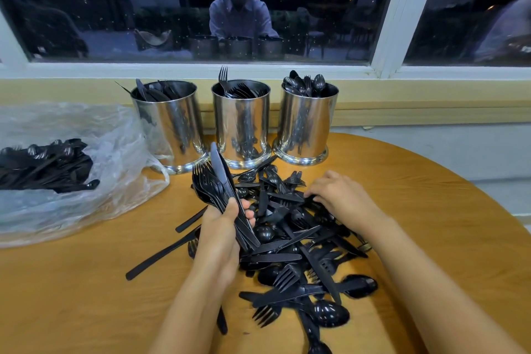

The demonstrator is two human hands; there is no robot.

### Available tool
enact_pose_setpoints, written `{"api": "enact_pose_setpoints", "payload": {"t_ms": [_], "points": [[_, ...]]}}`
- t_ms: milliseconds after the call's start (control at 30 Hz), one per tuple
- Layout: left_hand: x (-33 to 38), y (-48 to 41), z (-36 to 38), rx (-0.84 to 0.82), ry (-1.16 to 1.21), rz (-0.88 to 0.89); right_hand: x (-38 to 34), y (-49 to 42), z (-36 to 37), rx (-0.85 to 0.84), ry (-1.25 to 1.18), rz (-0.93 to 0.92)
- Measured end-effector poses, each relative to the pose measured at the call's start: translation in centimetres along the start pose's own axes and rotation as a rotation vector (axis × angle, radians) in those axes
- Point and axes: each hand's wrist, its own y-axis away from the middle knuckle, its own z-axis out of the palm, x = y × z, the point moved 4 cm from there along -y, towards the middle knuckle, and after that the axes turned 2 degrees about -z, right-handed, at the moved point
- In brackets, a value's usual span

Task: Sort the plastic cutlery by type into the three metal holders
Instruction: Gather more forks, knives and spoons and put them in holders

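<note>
- The round wooden table [431, 210] stands against the wall under the window, so everything on it lies within your reach
- The clear plastic bag [115, 138] on your left lies open with more black cutlery inside, well apart from both hands; I judge it to be stock waiting its turn
- The loose pile [301, 253] of forks, knives and spoons sprawls between your forearms, just in front of the holders, so either hand can pick from it
- The three metal holders stand in a row beyond the pile: the left holder [172, 129] has knives, the middle holder [242, 123] forks, the right holder [304, 123] spoons, so each type's place is already settled
- Your left hand [221, 236] is wrapped round a bundle of forks [204, 184] with one knife [218, 169] on top, heads up towards the left and middle holders; gathering several probably saves trips
- Your right hand [336, 195] rests on the pile's far side, fingers bent onto a piece; whether they pinch it I cannot tell
</note>
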Motion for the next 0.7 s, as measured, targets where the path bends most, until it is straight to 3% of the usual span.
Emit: {"api": "enact_pose_setpoints", "payload": {"t_ms": [167, 300, 400, 467, 700], "points": [[-0.3, -0.5, -0.1, -0.008, 0.012, -0.001, -0.7, 1.3, -1.9, 0.264, -0.081, 0.035], [-0.3, -0.5, 0.2, -0.025, 0.017, 0.012, -2.6, 1.6, -3.3, 0.384, -0.49, 0.285], [-0.5, -0.3, 0.3, -0.038, 0.029, -0.015, -5.9, 2.0, -3.0, 0.364, -0.972, 0.413], [-0.7, -0.4, 0.3, -0.05, 0.037, -0.037, -7.8, 2.5, -2.5, 0.317, -1.159, 0.449], [-0.9, -0.2, 0.8, -0.096, 0.05, -0.06, -9.4, 3.0, -1.0, 0.226, -1.199, 0.404]]}}
